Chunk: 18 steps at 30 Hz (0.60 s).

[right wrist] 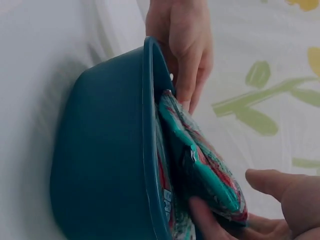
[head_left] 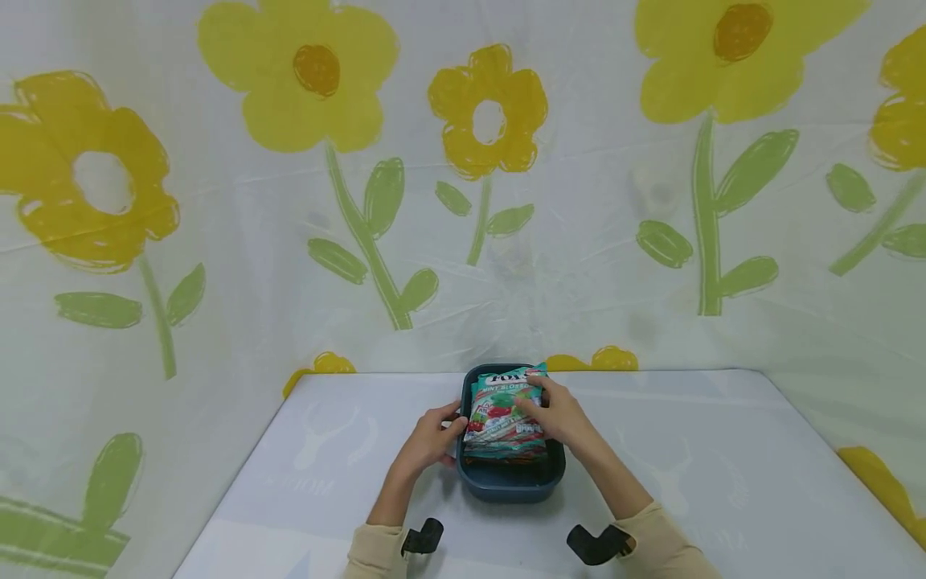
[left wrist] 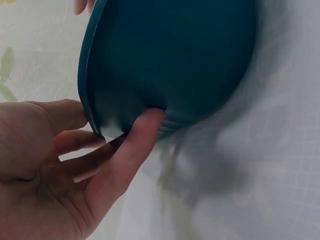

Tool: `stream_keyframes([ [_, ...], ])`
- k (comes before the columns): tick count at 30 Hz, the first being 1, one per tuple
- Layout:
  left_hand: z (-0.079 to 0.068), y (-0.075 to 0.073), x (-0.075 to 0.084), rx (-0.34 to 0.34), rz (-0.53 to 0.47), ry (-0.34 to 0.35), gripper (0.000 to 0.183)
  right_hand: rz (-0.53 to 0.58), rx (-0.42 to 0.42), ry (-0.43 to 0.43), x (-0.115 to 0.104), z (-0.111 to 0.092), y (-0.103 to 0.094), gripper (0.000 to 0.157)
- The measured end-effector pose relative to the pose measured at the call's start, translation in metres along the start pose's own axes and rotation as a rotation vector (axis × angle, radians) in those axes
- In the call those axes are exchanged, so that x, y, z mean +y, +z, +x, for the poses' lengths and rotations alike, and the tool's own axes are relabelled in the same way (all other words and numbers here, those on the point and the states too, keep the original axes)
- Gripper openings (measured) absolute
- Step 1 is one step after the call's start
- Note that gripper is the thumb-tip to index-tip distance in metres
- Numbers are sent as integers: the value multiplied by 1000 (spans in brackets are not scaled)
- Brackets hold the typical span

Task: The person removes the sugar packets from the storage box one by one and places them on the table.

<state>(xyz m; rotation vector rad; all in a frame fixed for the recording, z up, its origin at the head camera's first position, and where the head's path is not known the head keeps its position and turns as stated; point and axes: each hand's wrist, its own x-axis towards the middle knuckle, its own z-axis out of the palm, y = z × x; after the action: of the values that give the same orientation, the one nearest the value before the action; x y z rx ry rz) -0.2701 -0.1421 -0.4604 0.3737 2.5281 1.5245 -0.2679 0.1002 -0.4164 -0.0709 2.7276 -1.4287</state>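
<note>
A dark teal plastic bin [head_left: 510, 486] stands on the table, holding printed candy bags [head_left: 506, 414] in green, red and white. On the bin's left side, my left hand [head_left: 432, 438] grips the wall; in the left wrist view its fingers [left wrist: 70, 114] meet the rim and another digit presses the outer side. My right hand [head_left: 560, 414] is at the top bag's right edge. The right wrist view has this candy bag [right wrist: 200, 160] tilted up above another bag [right wrist: 165, 192], with fingers around its edge and the thumb raised above it.
The white table [head_left: 325, 466] carries faint grey prints. Behind it hangs a pale curtain [head_left: 579, 201] with yellow flowers and green leaves. Black straps with small mounts [head_left: 596, 545] sit at both wrists.
</note>
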Motion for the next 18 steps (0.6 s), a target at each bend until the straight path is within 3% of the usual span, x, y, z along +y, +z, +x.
stream_keyframes([
  [4, 1, 1, 0, -3, -2, -5, 53, 12, -16, -6, 0, -3, -1, 60],
  [11, 0, 2, 2, -1, 1, 3, 52, 207, -63, 37, 12, -6, 0, 60],
  [18, 0, -1, -2, -11, -74, -33, 53, 307, -67, 57, 21, -6, 3, 58],
])
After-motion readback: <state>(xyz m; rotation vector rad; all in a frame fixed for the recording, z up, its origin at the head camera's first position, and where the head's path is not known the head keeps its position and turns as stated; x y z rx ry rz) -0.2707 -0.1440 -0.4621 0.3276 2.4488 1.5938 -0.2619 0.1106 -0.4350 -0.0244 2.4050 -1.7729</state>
